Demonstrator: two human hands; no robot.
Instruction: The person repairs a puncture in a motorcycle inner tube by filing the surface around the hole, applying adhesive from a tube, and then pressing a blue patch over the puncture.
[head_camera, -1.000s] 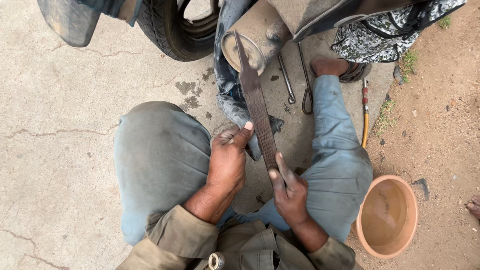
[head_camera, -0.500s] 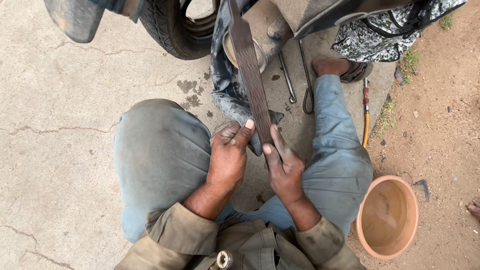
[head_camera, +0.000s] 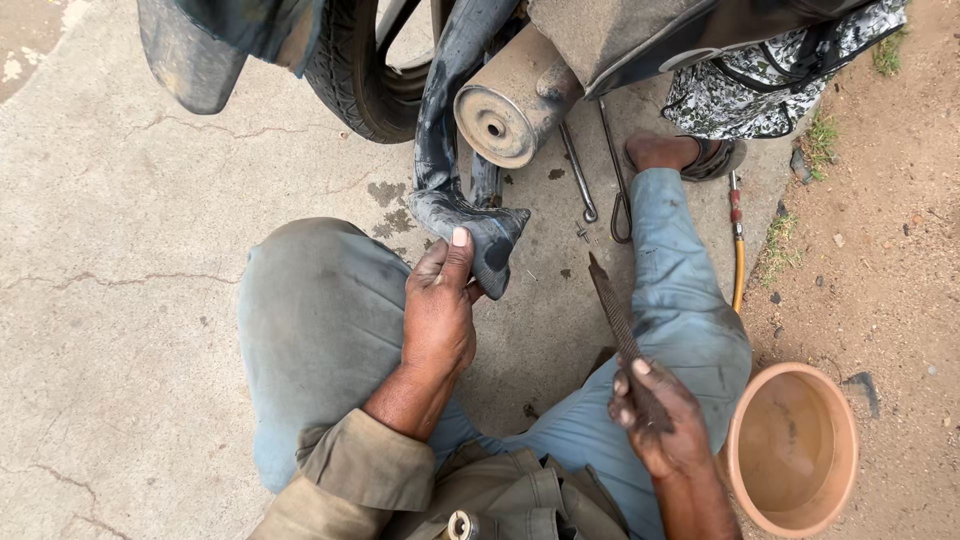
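L hand (head_camera: 438, 318) pinches folded tube (head_camera: 462, 215), fingers clamped on the fold near the knee. R hand (head_camera: 655, 425) fist closed on file (head_camera: 612, 310), tip up, well apart from tube. Risks: rough file (edges look sharp) could nick rubber or thumb; fold may slip from grip.

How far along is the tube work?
Done: inner tube is pulled out of the tyre and hangs down to the knee. In hand: left hand pinches the tube's folded end; right hand holds a file clear of it. Left: no patch shows on the tube, and it is not back in the tyre.
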